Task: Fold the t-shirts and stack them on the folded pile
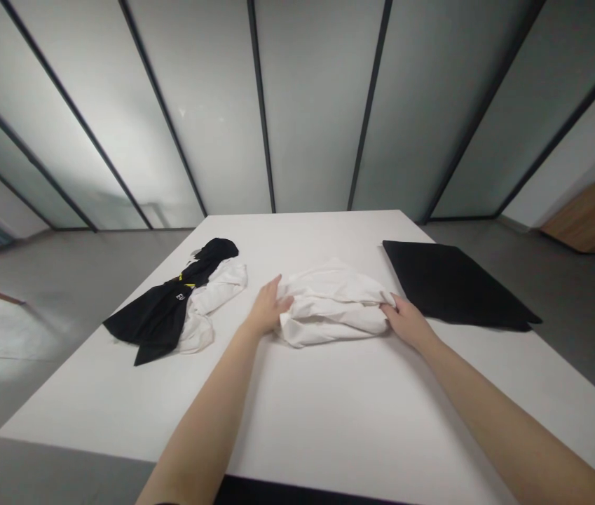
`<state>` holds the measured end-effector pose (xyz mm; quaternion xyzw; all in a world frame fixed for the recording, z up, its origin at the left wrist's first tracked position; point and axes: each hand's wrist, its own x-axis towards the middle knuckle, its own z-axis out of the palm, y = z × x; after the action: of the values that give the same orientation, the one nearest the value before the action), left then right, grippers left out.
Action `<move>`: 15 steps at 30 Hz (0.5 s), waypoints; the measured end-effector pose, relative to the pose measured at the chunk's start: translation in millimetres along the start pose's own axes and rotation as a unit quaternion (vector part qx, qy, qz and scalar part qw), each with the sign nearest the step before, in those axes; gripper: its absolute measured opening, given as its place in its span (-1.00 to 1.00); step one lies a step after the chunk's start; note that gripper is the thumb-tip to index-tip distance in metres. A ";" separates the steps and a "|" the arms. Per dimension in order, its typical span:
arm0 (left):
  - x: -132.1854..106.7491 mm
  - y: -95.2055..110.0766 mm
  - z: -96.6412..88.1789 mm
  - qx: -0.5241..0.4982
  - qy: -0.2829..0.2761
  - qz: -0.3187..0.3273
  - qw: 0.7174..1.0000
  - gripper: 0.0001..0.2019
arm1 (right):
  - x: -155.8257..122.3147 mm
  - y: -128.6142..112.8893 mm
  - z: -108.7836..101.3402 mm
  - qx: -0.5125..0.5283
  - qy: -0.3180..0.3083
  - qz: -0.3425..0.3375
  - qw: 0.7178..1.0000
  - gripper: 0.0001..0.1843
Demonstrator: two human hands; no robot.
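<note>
White crumpled fabric (pixel 331 305) lies bunched at the middle of the table (pixel 329 414), as seen in the head view, and is held between both open hands: the left hand (pixel 270 306) is pressed with spread fingers against its left edge, and the right hand (pixel 407 322) is laid against its right edge. A black garment with yellow markings (pixel 158 315) is left tangled with white cloth (pixel 203 335) to the left, and a flat black pad (pixel 455 284) is placed to the right.

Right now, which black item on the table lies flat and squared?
The black folded piece on the right; the black garment with yellow marks lies crumpled at left.
</note>
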<state>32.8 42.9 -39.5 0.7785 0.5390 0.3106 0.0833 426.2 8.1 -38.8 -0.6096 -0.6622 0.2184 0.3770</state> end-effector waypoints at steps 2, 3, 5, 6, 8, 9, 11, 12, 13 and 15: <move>-2.9 23.9 8.7 0.028 -0.063 0.026 0.997 -0.22 | 1.5 3.6 -0.3 0.014 0.032 0.009 0.999 -0.62; -4.3 34.8 11.0 0.033 -0.085 0.030 0.995 -0.21 | 2.2 5.3 -0.7 0.021 0.050 0.021 0.998 -0.63; -5.9 52.0 12.6 0.009 -0.125 0.015 0.992 -0.34 | 3.0 7.5 -2.0 0.037 0.095 0.046 0.994 -0.64; -5.9 57.7 12.8 -0.026 -0.138 0.007 0.990 -0.44 | 3.0 7.4 -3.0 0.046 0.123 0.053 0.990 -0.63; -3.9 62.9 14.1 -0.139 -0.144 -0.004 0.980 -0.61 | 1.2 3.3 -5.1 0.053 0.185 0.047 0.980 -0.57; -2.0 62.6 15.8 -0.211 -0.135 -0.014 0.968 -0.65 | -0.5 -1.0 -6.0 0.046 0.211 0.027 0.976 -0.53; 3.4 58.2 20.9 -0.366 -0.104 -0.065 0.922 -0.66 | -5.7 -14.1 -6.5 0.012 0.235 -0.043 0.971 -0.51; 6.2 55.0 23.5 -0.435 -0.087 -0.104 0.890 -0.64 | -9.0 -22.3 -5.7 -0.010 0.225 -0.086 0.970 -0.54; 8.8 52.0 25.6 -0.492 -0.067 -0.144 0.856 -0.61 | -12.8 -30.9 -3.8 -0.028 0.197 -0.128 0.972 -0.58; 12.0 48.4 26.3 -0.574 -0.023 -0.195 0.795 -0.57 | -20.7 -47.4 3.5 -0.047 0.089 -0.189 0.977 -0.60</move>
<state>88.8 39.3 -33.2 0.4734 0.3999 0.5220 0.5861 392.5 -19.1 -10.3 -0.5072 -0.7387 0.0566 0.4402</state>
